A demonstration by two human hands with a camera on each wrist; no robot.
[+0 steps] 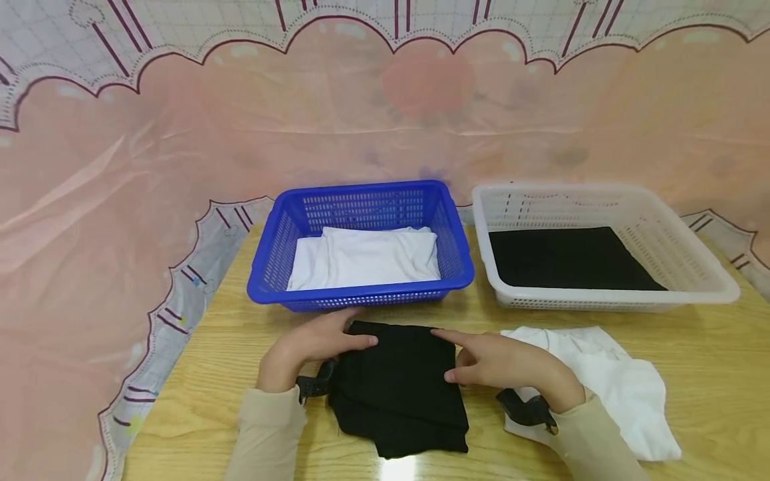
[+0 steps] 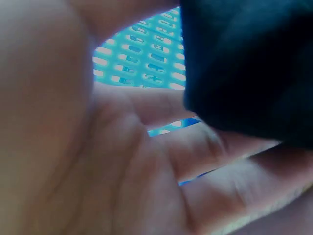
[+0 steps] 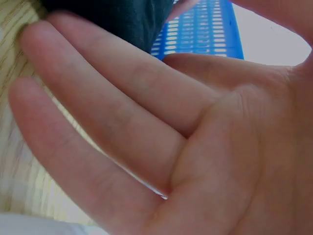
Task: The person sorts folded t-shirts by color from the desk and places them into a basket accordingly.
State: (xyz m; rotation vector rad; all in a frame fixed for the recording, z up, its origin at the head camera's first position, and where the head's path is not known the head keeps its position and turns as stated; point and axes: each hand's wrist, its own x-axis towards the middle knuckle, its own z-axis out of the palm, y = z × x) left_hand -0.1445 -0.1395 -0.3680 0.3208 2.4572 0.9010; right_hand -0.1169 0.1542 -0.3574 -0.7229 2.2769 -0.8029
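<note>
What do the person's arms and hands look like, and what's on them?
The left sleeve and right sleeve are both long and beige. There's a black left wrist strap and a black right wrist strap. The left hand and right hand have no gloves.

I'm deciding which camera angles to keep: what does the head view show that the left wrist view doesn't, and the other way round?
Only the head view: the white basket, the black cloth inside it, and the white cloth on the table.

Only the left wrist view: the palm side of the left hand.

Both: that hand, part of the black cloth it touches, and the blue basket, seen only in part from the wrist.
</note>
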